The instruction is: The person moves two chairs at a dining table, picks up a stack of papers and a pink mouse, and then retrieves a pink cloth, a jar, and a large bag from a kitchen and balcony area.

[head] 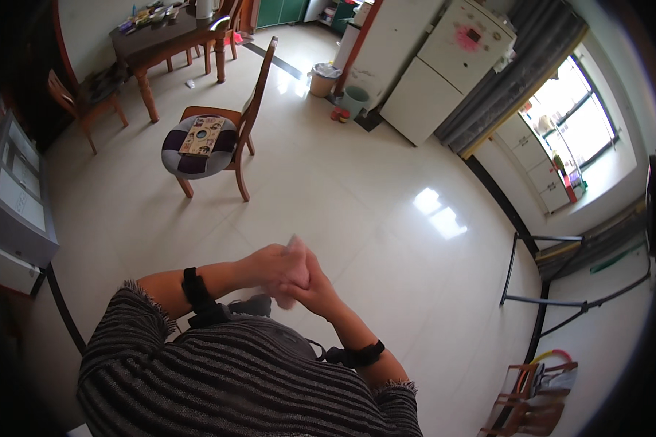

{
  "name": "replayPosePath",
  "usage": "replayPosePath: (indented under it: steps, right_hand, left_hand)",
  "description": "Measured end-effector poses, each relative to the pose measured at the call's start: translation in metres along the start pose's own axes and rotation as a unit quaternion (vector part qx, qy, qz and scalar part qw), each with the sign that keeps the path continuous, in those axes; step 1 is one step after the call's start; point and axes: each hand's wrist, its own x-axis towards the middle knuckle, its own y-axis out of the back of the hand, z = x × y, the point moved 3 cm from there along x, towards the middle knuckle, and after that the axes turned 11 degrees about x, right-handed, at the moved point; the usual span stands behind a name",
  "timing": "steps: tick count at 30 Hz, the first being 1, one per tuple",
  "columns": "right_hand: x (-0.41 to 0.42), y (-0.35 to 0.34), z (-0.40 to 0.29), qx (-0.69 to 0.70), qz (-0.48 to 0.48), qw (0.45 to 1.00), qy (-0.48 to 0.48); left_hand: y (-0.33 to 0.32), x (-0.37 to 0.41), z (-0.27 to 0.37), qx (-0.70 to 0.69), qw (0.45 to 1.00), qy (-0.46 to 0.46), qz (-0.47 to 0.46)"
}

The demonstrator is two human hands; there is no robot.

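Observation:
Both hands meet in front of my chest, over the tiled floor. My left hand (276, 267) reaches in from the left side of the picture and is slightly blurred. Against it lies my right hand (317, 289), its fingers wrapped partly around the other. Whether anything small sits between the palms is hidden. Black straps circle both forearms. Beyond the hands stands a wooden chair (259, 90) with a round grey and purple cushion (172, 145). A flat patterned board or box (202, 135) with a dark round spot rests on the cushion.
A dining table (164, 41) bearing dishes and a jug stands at the upper left, with chairs around it. A waste bin (323, 82) and a bucket (355, 98) stand near the refrigerator (443, 76). A metal frame (546, 300) and small wooden chairs (530, 418) are at the right.

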Motion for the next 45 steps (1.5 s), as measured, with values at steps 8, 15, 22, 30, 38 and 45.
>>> replayPosePath:
  steps: [8, 15, 22, 30, 38, 45]
  right_hand:
    - [0.107, 0.135, -0.014, 0.057, 0.051, 0.984, -0.162]
    - [0.138, 0.303, -0.023, 0.138, 0.27, 0.95, -0.071]
    - [0.13, 0.521, -0.026, 0.194, 0.424, 0.884, -0.043]
    - [0.168, 0.724, -0.041, 0.271, 0.471, 0.839, 0.031]
    - [0.237, 0.939, -0.064, 0.177, 0.47, 0.865, 0.014]
    - [0.182, 1.109, -0.079, 0.181, 0.62, 0.759, 0.084]
  left_hand:
    - [0.093, 0.157, 0.063, -0.104, 0.993, -0.049, -0.037]
    - [0.129, 0.316, 0.076, 0.001, 0.999, -0.045, -0.017]
    - [0.152, 0.505, 0.123, -0.009, 1.0, -0.004, -0.001]
    - [0.172, 0.709, 0.159, -0.032, 0.998, 0.038, 0.05]
    - [0.246, 0.956, 0.224, -0.028, 0.972, -0.008, 0.231]
    - [0.151, 1.222, 0.329, 0.011, 0.997, -0.068, 0.034]
